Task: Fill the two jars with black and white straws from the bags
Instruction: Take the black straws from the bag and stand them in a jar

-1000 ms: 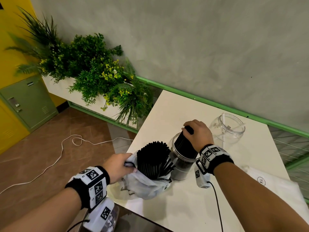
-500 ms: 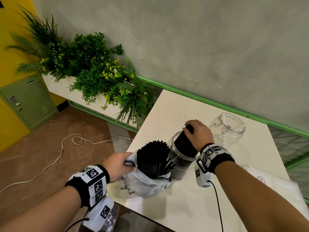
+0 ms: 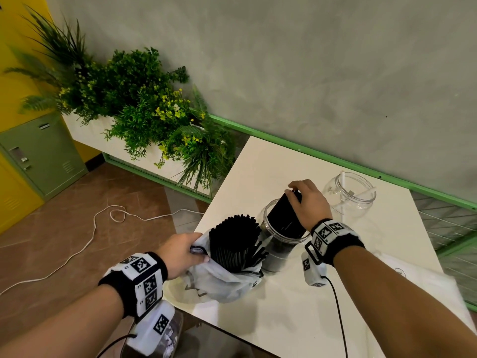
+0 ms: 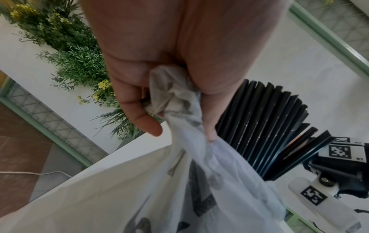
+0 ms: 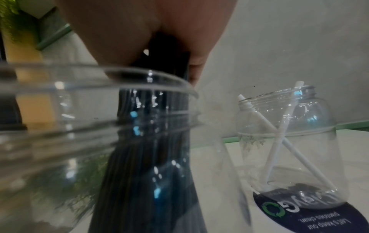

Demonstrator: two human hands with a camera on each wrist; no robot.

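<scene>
The right grip (image 3: 305, 201) is clamping a bundle of thin black plastic straws (image 3: 284, 218), lowering it into the clear plastic jar (image 3: 278, 251) on the white desk (image 3: 284, 306). Left of that jar, the left grip (image 3: 184, 250) is pinching the white plastic bag (image 3: 219, 282) of remaining black straws (image 3: 233, 244). Next, likely releasing the bundle. Right of it, a second clear jar (image 3: 349, 193) is holding few white straws (image 5: 283, 141).

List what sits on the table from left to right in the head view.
Left hand gripping the white bag → black straws in the bag → near jar with the right hand holding a black bundle → far jar with white straws.
</scene>
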